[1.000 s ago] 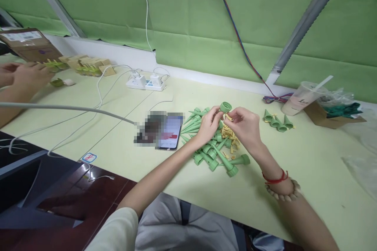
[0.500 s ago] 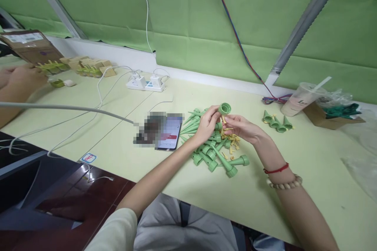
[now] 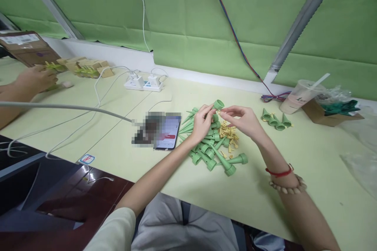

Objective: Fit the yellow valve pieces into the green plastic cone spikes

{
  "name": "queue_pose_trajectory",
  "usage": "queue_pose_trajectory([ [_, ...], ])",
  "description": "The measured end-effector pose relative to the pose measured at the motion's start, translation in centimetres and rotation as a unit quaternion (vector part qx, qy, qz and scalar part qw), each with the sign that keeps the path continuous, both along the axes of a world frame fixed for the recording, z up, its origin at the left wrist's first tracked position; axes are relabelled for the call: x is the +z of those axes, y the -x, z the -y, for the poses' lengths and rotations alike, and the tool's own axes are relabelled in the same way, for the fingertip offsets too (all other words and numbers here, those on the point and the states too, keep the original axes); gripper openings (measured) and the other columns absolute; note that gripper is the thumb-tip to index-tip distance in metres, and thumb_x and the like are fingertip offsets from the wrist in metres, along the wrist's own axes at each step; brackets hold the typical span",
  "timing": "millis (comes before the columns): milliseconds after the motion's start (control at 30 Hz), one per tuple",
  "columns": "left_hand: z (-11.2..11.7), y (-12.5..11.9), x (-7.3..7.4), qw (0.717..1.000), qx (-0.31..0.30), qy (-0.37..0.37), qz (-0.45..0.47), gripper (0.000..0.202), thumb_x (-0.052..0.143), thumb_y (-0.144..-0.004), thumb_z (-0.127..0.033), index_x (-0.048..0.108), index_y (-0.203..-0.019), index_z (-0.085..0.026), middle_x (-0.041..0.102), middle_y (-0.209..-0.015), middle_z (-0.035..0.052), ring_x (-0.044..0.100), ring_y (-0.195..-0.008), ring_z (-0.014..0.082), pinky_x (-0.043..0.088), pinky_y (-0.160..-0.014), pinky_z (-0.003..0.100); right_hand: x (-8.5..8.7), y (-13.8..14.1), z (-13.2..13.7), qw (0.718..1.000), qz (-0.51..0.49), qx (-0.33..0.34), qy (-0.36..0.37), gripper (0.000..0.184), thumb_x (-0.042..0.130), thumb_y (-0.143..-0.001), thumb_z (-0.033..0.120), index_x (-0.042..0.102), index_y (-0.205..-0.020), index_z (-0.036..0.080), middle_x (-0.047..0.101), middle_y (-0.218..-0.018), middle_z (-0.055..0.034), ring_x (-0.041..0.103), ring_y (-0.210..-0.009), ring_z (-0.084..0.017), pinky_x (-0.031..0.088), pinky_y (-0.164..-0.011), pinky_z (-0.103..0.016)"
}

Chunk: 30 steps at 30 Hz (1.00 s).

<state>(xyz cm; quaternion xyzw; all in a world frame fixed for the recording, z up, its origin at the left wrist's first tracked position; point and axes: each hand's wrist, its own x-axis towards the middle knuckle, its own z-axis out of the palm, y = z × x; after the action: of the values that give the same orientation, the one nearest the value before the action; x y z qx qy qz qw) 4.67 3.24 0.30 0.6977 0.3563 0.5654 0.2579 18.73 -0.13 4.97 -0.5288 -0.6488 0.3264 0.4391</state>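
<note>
My left hand (image 3: 202, 122) pinches a green plastic cone spike (image 3: 218, 105) by its round cap end, held above the table. My right hand (image 3: 242, 120) is closed in a pinch right beside the cap, on a small yellow piece too small to make out clearly. Beneath both hands lies a heap of green cone spikes (image 3: 212, 150) with a cluster of small yellow pieces (image 3: 229, 133) on it. A few green spikes (image 3: 273, 121) lie apart to the right.
A phone (image 3: 165, 130) lies left of the heap, with a white power strip (image 3: 144, 83) and cables behind. A drink cup (image 3: 297, 98) and a cardboard box (image 3: 330, 113) stand at the right. Another person's hand (image 3: 32, 80) works at far left near small boxes (image 3: 84, 66).
The green spike in my left hand has dropped slightly and tilted. My right hand has turned from palm up to a pinch at the cap. The other person's hand shifted.
</note>
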Motion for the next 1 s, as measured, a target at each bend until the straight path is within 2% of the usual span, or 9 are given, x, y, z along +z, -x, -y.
queue_pose_trajectory([
  [100, 0.1, 0.0, 0.2, 0.999, -0.033, -0.006, 0.013, 0.024, 0.043, -0.085, -0.026, 0.064, -0.092, -0.017, 0.048, -0.068, 0.0003, 0.045, -0.055, 0.0078, 0.038, -0.057, 0.021, 0.3, -0.8, -0.3, 0.985, -0.077, 0.073, 0.136, 0.037, 0.062, -0.068, 0.046, 0.065, -0.087, 0.014, 0.064, -0.078, -0.0068, 0.059, -0.072, -0.015, 0.052, -0.056, -0.026],
  [267, 0.4, 0.0, 0.5, 0.998, -0.044, -0.045, 0.003, 0.022, 0.045, -0.084, -0.022, 0.064, -0.095, -0.018, 0.054, -0.077, 0.0024, 0.051, -0.071, 0.0105, 0.041, -0.065, 0.022, -0.5, -1.0, -0.9, 0.97, -0.129, 0.123, 0.168, 0.031, 0.069, -0.06, 0.04, 0.066, -0.078, 0.015, 0.061, -0.069, -0.0009, 0.055, -0.061, -0.009, 0.049, -0.057, -0.023],
  [333, 0.5, 0.0, 0.5, 0.998, -0.031, -0.059, -0.001, 0.021, 0.048, -0.082, -0.021, 0.065, -0.093, -0.018, 0.055, -0.078, 0.0027, 0.051, -0.075, 0.0111, 0.041, -0.068, 0.022, -1.1, -0.6, -0.9, 0.983, -0.113, 0.078, 0.123, 0.028, 0.07, -0.058, 0.038, 0.065, -0.073, 0.014, 0.06, -0.065, -0.0007, 0.054, -0.057, -0.01, 0.049, -0.055, -0.024],
  [433, 0.6, -0.2, 0.4, 0.999, -0.007, -0.037, -0.007, 0.02, 0.051, -0.08, -0.025, 0.066, -0.092, -0.016, 0.054, -0.074, 0.0019, 0.05, -0.068, 0.0101, 0.04, -0.061, 0.021, -1.6, 0.2, -0.7, 0.998, -0.005, -0.048, -0.049, 0.016, 0.066, -0.06, 0.03, 0.06, -0.061, 0.015, 0.057, -0.058, -0.0003, 0.052, -0.053, -0.011, 0.046, -0.053, -0.025],
  [533, 0.5, -0.3, 0.1, 1.0, 0.001, 0.005, -0.012, 0.023, 0.048, -0.082, -0.029, 0.066, -0.089, -0.016, 0.052, -0.071, 0.0011, 0.047, -0.058, 0.0081, 0.037, -0.052, 0.021, -1.9, 0.9, -0.4, 0.965, 0.126, -0.115, -0.199, 0.008, 0.058, -0.065, 0.021, 0.056, -0.058, 0.017, 0.057, -0.062, -0.0015, 0.051, -0.055, -0.012, 0.044, -0.055, -0.026],
  [600, 0.3, -0.4, -0.1, 1.0, -0.002, 0.019, -0.003, 0.024, 0.047, -0.083, -0.03, 0.065, -0.085, -0.015, 0.051, -0.07, 0.0006, 0.045, -0.053, 0.0066, 0.036, -0.049, 0.02, -1.7, 1.0, -0.3, 0.96, 0.148, -0.11, -0.211, 0.008, 0.057, -0.066, 0.02, 0.056, -0.059, 0.017, 0.058, -0.064, -0.002, 0.052, -0.057, -0.013, 0.044, -0.057, -0.026],
  [733, 0.0, -0.3, -0.2, 0.998, -0.029, 0.034, 0.044, 0.026, 0.045, -0.084, -0.032, 0.063, -0.077, -0.014, 0.049, -0.071, 0.0002, 0.043, -0.048, 0.0047, 0.037, -0.047, 0.02, -1.0, 0.4, -0.4, 0.999, 0.023, -0.007, -0.028, 0.023, 0.064, -0.065, 0.035, 0.06, -0.078, 0.016, 0.06, -0.067, -0.0022, 0.056, -0.06, -0.013, 0.048, -0.055, -0.025],
  [833, 0.1, -0.2, 0.0, 0.997, -0.048, 0.026, 0.054, 0.028, 0.044, -0.084, -0.031, 0.062, -0.073, -0.014, 0.049, -0.072, 0.0013, 0.046, -0.052, 0.0059, 0.039, -0.05, 0.02, -0.5, -0.4, -0.7, 0.98, -0.098, 0.1, 0.145, 0.036, 0.06, -0.069, 0.045, 0.06, -0.09, 0.015, 0.061, -0.076, -0.0039, 0.057, -0.063, -0.011, 0.051, -0.056, -0.024],
  [1000, 0.1, 0.0, 0.4, 0.999, -0.037, -0.027, 0.022, 0.022, 0.047, -0.083, -0.028, 0.065, -0.087, -0.017, 0.053, -0.075, 0.0022, 0.05, -0.063, 0.0086, 0.041, -0.059, 0.021, -0.7, -0.8, -1.0, 0.958, -0.144, 0.156, 0.192, 0.031, 0.063, -0.066, 0.044, 0.063, -0.077, 0.015, 0.06, -0.074, -0.002, 0.056, -0.062, -0.009, 0.051, -0.059, -0.023],
])
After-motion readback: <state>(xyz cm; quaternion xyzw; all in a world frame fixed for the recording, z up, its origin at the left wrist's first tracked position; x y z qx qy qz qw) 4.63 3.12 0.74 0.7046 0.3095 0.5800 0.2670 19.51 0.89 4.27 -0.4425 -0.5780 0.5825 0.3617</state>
